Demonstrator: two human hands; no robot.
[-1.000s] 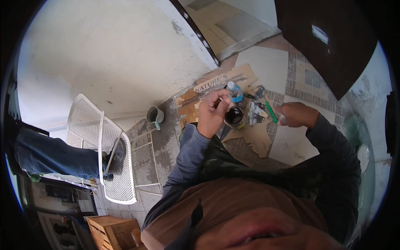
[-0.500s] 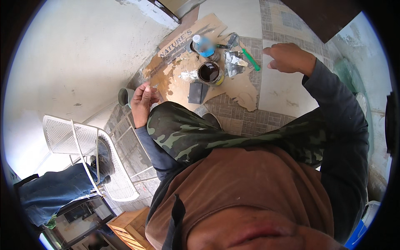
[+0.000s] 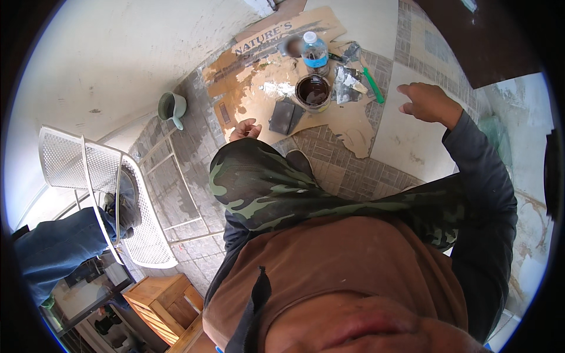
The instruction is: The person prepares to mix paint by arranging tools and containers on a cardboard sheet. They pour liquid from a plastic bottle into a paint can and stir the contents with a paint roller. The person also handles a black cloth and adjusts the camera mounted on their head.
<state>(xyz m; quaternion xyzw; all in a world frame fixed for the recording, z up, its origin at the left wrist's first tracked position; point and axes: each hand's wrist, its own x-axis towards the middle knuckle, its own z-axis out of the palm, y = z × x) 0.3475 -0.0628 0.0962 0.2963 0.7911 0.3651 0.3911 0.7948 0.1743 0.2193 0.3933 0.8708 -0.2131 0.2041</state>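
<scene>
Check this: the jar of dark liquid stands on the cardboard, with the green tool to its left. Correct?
Wrong side: the head view shows the green tool to the right of the jar, which does stand on the cardboard.

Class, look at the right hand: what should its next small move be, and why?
Perhaps ease the right hand leftward to the green handle: the hand looks empty, its fingers point that way, and the handle lies just beyond them.
</scene>
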